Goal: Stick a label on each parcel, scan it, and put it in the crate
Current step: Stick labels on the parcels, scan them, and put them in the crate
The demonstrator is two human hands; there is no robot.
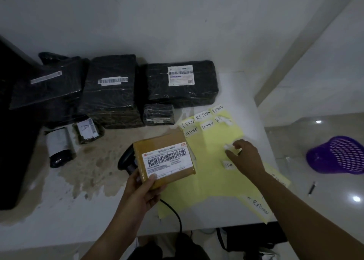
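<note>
My left hand (140, 189) grips a brown cardboard parcel (164, 158) by its near corner, holding it above the table; a white barcode shipping label covers its top. My right hand (245, 157) reaches over the yellow backing sheet (208, 181) and pinches a small white label (227, 146) between thumb and fingers. White "RETURN" labels (201, 120) sit in rows at the sheet's far end, and another label (228, 164) lies just below my right hand. A black handheld scanner (128, 160) lies on the table, partly hidden behind the parcel.
Several black-wrapped parcels (181, 82) with barcode labels stand along the wall, with smaller packets (87, 130) at the left. A brown stain spreads over the white table (59, 210). A purple basket (338, 154) and a pen (312, 188) lie on the floor at the right.
</note>
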